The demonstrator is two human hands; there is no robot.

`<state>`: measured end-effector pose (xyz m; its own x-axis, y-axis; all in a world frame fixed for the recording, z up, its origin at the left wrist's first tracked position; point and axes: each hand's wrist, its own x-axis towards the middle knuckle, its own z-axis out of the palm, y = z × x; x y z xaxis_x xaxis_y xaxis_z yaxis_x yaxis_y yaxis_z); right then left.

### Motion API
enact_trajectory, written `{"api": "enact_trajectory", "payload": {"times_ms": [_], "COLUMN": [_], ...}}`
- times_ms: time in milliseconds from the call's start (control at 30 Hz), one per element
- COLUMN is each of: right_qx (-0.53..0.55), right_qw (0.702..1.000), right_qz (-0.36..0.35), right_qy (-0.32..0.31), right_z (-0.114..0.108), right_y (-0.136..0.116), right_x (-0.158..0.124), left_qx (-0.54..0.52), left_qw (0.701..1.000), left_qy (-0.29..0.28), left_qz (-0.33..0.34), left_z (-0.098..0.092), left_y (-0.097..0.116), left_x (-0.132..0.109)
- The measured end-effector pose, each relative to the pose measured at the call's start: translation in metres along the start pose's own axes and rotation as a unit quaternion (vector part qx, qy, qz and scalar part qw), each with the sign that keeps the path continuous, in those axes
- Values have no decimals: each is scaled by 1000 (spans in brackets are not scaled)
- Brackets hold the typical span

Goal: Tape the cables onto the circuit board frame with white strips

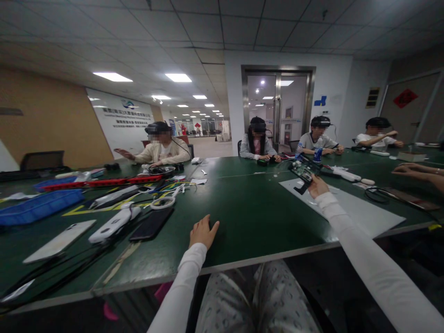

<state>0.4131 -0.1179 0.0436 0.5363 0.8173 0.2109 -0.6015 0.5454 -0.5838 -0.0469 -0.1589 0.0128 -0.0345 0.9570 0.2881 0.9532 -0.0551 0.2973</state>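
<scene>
Gripping angular circuit board (302, 171): right hand (317, 186); left hand (203, 233) loosely splayed on glossy tabletop (239, 208).

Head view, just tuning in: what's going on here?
The person's right hand holds a circuit board up near the far left corner of the white sheet. The left hand holds nothing and rests on the table by its near edge, with a black phone to its left. Four people sit across the table, and another person's hands show at the right edge.
</scene>
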Motion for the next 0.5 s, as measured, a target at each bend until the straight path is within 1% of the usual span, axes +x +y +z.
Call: {"api": "enact_trajectory", "payload": {"times_ms": [67, 133, 233, 300, 333, 400, 500], "right_qx": [0, -15, -36, -47, -47, -47, -57], "right_qw": [998, 992, 975, 964, 961, 959, 958], "right_qz": [34, 96, 189, 240, 253, 267, 275], "right_qy": [-46, -87, -111, -101, -96, -80, -52], "right_z": [32, 59, 84, 91, 92, 90, 83], "right_y": [13, 32, 70, 96, 108, 129, 148], "right_x": [-18, -42, -84, -111, -123, -142, -157], "left_qx": [-7, -17, -36, -49, -55, -65, -81], "left_qw": [1000, 1000, 999, 998, 998, 997, 996], "left_qy": [5, 11, 23, 31, 34, 38, 40], "left_qz": [0, -1, -3, -8, -11, -14, -10], "left_z": [1, 1, 1, 1, 1, 1, 5], "left_y": [-1, -1, -1, -3, -4, -6, -10], "left_x": [-1, -2, -4, -7, -8, -10, -11]}}
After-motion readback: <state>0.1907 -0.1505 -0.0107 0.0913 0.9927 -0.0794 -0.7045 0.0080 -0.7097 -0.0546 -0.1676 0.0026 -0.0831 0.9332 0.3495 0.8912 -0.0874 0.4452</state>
